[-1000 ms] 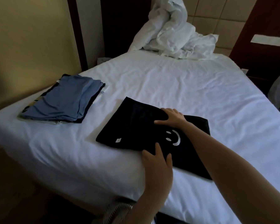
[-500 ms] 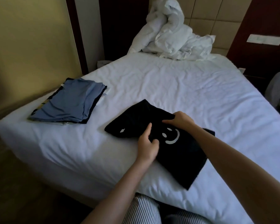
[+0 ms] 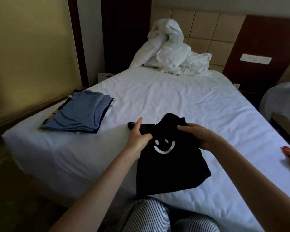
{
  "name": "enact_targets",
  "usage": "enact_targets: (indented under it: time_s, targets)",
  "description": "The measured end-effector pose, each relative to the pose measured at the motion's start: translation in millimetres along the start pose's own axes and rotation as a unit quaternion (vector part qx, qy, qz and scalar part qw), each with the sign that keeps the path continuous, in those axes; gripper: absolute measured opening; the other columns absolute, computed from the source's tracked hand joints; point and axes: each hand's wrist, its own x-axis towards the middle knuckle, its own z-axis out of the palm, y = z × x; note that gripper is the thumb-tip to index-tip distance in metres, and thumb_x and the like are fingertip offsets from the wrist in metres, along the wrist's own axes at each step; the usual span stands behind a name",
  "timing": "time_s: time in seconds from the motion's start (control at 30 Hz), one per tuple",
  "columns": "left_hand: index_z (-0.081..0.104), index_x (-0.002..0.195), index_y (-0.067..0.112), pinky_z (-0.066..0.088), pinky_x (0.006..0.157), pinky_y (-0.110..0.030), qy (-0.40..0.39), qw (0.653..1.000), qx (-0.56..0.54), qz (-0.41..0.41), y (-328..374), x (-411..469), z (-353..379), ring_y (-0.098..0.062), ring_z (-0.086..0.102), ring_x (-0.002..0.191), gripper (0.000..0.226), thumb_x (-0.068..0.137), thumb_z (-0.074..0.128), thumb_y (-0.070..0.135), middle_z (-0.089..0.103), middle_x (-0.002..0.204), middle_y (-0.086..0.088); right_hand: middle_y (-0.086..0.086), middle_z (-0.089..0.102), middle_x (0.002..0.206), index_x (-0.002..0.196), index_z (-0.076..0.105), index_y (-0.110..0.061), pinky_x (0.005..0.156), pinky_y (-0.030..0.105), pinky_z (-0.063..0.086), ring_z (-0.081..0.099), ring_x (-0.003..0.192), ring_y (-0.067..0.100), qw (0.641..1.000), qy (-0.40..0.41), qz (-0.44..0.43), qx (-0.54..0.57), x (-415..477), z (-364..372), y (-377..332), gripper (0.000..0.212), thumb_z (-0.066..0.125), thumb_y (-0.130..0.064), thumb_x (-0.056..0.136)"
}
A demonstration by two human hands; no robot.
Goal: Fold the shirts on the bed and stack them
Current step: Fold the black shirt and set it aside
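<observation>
At the left edge of the bed, on its wrinkled white sheet, sits a flat stack of folded shirts, soft blue cloth on top. Nearer the front, the left hand pinches the black shirt at its left fold. The shirt is matte, partly folded and bunched at the top, with a white smiley facing up. The right hand curls around its right side.

Arms outstretched, left hand and right hand fingers curled round black shirt.
</observation>
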Motion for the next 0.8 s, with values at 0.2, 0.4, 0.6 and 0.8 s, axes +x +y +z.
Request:
enact_targets:
  time_s: [0.2, 0.4, 0.6, 0.8]
  targets:
    - [0.032, 0.145, 0.032, 0.047, 0.086, -0.03, -0.041, 0.996, 0.057, 0.054, 18, 14, -53, -0.023, 0.056, 0.113, 0.068, 0.09, 0.051, -0.002, 0.051, 0.133, -0.008, 0.014, 0.068, 0.109, 0.115, 0.059, -0.008, 0.072, 0.03, 0.057, 0.068, 0.094, 0.026, 0.997, 0.0, -0.073, 0.033, 9, 53, -13, 0.025, 0.056, -0.017, 0.092]
    - [0.035, 0.142, 0.037, 0.048, 0.075, -0.037, -0.051, 0.993, 0.06, 0.083, 51, 44, -107, -0.027, 0.058, 0.088, 0.065, 0.092, 0.054, 0.0, 0.057, 0.106, 0.002, 0.015, 0.067, 0.109, 0.11, 0.06, -0.011, 0.079, 0.037, 0.055, 0.067, 0.095, 0.028, 0.985, 0.035, -0.122, 0.12, 47, 106, -40, 0.02, 0.057, -0.015, 0.091]
    - [0.035, 0.144, 0.037, 0.051, 0.074, -0.022, 0.003, 0.983, 0.096, 0.155, 100, 92, -176, -0.005, 0.062, 0.082, 0.073, 0.088, 0.054, -0.007, 0.054, 0.116, 0.014, 0.014, 0.067, 0.106, 0.115, 0.058, -0.008, 0.073, 0.032, 0.056, 0.068, 0.091, 0.025, 0.971, -0.018, -0.162, 0.174, 102, 159, -83, 0.024, 0.056, -0.013, 0.092]
    - [0.018, 0.15, 0.032, 0.042, 0.089, -0.015, 0.118, 0.968, 0.177, 0.133, 126, 161, -267, -0.016, 0.042, 0.126, 0.081, 0.088, 0.059, 0.001, 0.039, 0.14, 0.004, 0.01, 0.062, 0.102, 0.123, 0.05, -0.005, 0.059, 0.021, 0.055, 0.062, 0.082, 0.018, 0.969, -0.049, -0.146, 0.195, 186, 226, -122, 0.03, 0.054, -0.009, 0.093]
